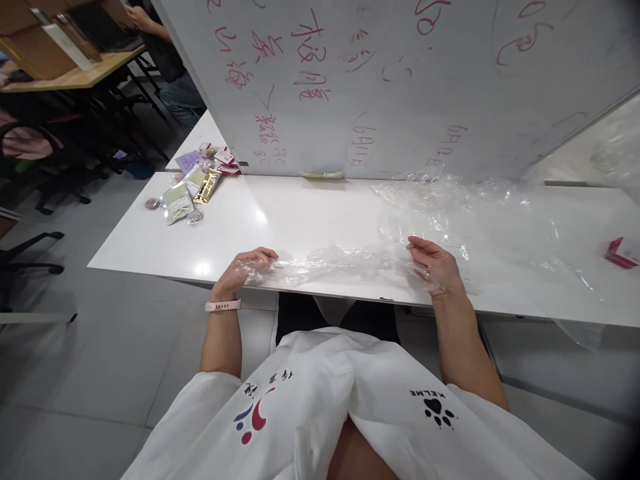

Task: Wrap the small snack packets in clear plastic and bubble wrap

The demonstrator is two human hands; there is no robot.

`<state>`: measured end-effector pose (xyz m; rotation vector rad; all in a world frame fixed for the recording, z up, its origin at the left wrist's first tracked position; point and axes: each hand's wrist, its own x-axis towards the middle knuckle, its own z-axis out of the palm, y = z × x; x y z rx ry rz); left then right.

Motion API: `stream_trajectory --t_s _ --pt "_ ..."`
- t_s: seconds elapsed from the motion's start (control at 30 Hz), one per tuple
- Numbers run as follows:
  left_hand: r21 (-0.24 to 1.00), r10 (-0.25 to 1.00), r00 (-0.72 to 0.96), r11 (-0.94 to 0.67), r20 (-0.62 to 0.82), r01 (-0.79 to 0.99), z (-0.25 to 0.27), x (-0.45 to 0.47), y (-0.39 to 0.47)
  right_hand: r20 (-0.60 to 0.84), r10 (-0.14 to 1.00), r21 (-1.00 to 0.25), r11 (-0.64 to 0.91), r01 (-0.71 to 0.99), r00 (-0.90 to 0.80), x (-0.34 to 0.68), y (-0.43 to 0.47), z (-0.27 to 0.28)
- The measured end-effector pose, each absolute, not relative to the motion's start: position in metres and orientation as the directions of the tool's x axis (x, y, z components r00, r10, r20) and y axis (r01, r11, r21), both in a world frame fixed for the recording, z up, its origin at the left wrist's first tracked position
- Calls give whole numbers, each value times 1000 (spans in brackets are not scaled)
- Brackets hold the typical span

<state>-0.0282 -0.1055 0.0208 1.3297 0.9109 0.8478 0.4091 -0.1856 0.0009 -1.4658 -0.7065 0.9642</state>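
A clear plastic bag [340, 261] is stretched sideways between my two hands, low over the front edge of the white table [300, 220]. My left hand [250, 263], with a pink band on its wrist, grips the bag's left end, fingers curled. At the other end my right hand [434, 263] holds the crinkled film between thumb and fingers; part of the plastic lies over the palm. Beyond my right hand more clear plastic bags [430, 193] lie in a loose heap.
A whiteboard [350, 87] with red writing stands along the table's back. Small packets [179, 202] are piled at the left, near a gold packet [207, 186]. At the far right lies a red and white packet [623, 253]. A person [170, 67] sits beyond the board.
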Motion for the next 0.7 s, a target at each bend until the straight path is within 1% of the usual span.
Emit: stream_trajectory --t_s 0.03,0.07,0.13,0.17,0.2,0.23,0.27,0.3,0.33,0.37,0.43,0.47,0.5,0.53,0.6,0.7 --pt "999 929 371 23 -4 -45 26 -29 -103 -144 875 -989 -110 -100 462 410 -185 6" --pt "991 949 304 -40 79 -130 31 -29 -100 -103 878 -994 -72 -85 468 410 -183 12" --pt "943 952 190 -182 240 -278 43 -29 -94 0 855 -999 23 -37 519 411 -178 26" --pt "927 941 185 -219 283 -305 49 -31 -92 41 836 -998 61 -18 547 411 -175 33" --pt "934 928 243 -210 284 -291 54 -35 -90 68 822 -996 85 -5 566 413 -174 39" --pt "959 909 342 -166 239 -230 59 -40 -89 75 819 -996 90 2 570 414 -174 43" --pt "984 886 436 -112 161 -135 63 -45 -89 62 826 -997 73 2 561 416 -175 44" --pt "997 868 489 -72 79 -34 67 -51 -90 34 838 -999 42 -2 544 418 -177 44" --pt "998 872 487 -59 36 32 71 -56 -91 1 852 -1000 3 -2 524 419 -180 42" --pt "995 898 437 -84 56 44 74 -59 -92 -32 864 -999 -38 2 502 421 -184 38" --pt "979 942 267 -203 204 -31 81 -54 -93 -83 885 -994 -106 25 459 423 -190 29" --pt "966 941 221 -250 258 -63 84 -45 -92 -97 894 -991 -126 37 437 424 -193 25" --pt "961 933 229 -268 277 -68 86 -31 -90 -109 905 -989 -140 46 412 424 -195 21" --pt "964 923 277 -263 265 -45 87 -13 -87 -122 915 -987 -153 51 385 424 -195 18" --pt "975 878 447 -217 172 52 80 32 -77 -149 928 -982 -178 56 341 423 -196 15" --pt "956 833 535 -256 143 143 57 103 -53 -162 942 -978 -193 78 294 421 -196 13"
